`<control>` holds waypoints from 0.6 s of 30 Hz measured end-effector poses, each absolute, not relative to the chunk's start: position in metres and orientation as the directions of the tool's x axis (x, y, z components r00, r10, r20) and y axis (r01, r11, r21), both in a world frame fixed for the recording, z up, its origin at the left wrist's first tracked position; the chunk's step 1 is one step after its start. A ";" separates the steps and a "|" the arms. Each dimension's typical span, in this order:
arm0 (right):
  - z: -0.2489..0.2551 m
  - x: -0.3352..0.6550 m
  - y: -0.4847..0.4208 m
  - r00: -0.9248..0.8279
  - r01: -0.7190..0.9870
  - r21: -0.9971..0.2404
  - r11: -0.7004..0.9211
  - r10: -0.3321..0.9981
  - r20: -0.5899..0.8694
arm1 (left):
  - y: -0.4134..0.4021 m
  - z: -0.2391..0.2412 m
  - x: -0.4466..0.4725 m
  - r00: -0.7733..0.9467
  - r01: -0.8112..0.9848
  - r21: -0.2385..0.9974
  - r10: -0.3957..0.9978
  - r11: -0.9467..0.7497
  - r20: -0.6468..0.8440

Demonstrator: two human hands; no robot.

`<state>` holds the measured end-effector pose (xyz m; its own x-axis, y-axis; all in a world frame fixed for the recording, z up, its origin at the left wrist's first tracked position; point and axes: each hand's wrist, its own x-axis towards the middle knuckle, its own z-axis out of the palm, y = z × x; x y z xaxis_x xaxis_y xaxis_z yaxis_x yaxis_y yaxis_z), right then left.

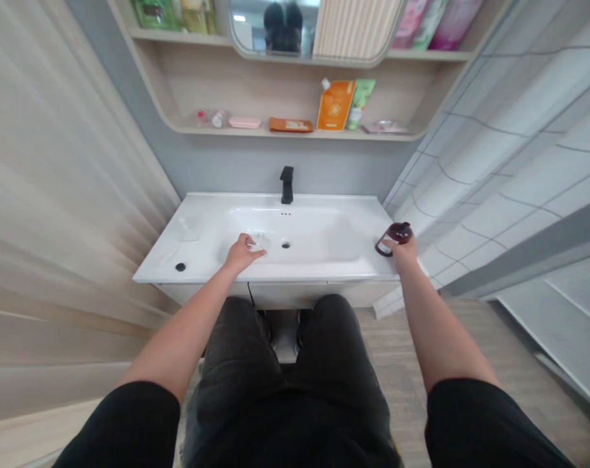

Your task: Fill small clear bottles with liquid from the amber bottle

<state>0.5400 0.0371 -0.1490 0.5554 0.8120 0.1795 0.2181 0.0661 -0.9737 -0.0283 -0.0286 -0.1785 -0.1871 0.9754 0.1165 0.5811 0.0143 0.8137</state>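
My left hand [242,252] reaches over the left part of the white sink basin [324,244]. Its thumb and fingers curl around a small clear glass-like vessel [260,243], whose exact kind is hard to make out. At the right end of the counter, my right hand [405,252] is wrapped round a dark brown bottle [400,232] with a pale label and a dark top. The bottle is at the counter's right edge and leans to one side.
A black faucet [287,185] stands behind the basin, above the drain [286,245]. A clear item [186,229] and a round black piece [180,267] sit on the left counter. Above hangs a shelf [256,131] with an orange pouch [336,105], a green tube [360,104] and a mirror [251,29].
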 end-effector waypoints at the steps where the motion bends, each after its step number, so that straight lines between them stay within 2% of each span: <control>1: -0.150 0.541 0.037 0.534 0.226 -0.972 0.070 0.825 0.183 | -0.028 -0.179 -0.028 -0.192 0.583 0.812 0.974 0.017 0.117; 4: -0.152 0.547 0.024 0.500 0.243 -0.967 0.075 0.845 0.191 | -0.029 -0.178 -0.027 -0.207 0.568 0.823 0.970 0.017 0.123; 6: -0.156 0.549 0.002 0.560 0.301 -0.949 0.088 0.789 0.251 | -0.030 -0.176 -0.026 -0.229 0.544 0.839 0.965 0.017 0.129; 9: -0.165 0.539 -0.041 0.688 0.485 -0.863 0.143 0.547 0.477 | -0.030 -0.173 -0.024 -0.271 0.534 0.845 0.951 0.021 0.148; 10: -0.167 0.529 -0.054 0.684 0.554 -0.820 0.146 0.483 0.548 | -0.030 -0.172 -0.023 -0.282 0.537 0.843 0.947 0.022 0.155; 11: -0.168 0.517 -0.064 0.635 0.607 -0.780 0.152 0.498 0.591 | -0.030 -0.170 -0.023 -0.289 0.541 0.841 0.944 0.024 0.158; 13: -0.167 0.482 -0.072 0.428 0.646 -0.723 0.246 0.668 0.609 | -0.030 -0.168 -0.022 -0.288 0.554 0.831 0.945 0.036 0.151; 16: -0.159 0.416 -0.058 0.061 0.522 -0.743 0.419 0.850 0.523 | -0.030 -0.166 -0.021 -0.269 0.579 0.814 0.954 0.049 0.133; 18: -0.153 0.369 -0.038 -0.125 0.444 -0.783 0.435 0.896 0.427 | -0.030 -0.166 -0.021 -0.266 0.574 0.818 0.955 0.045 0.134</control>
<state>0.3688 -0.0377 -0.1528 -0.1252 0.8957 0.4266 0.4440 0.4351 -0.7833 -0.0210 -0.0304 -0.1655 -0.2661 0.9546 0.1341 0.5737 0.0450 0.8178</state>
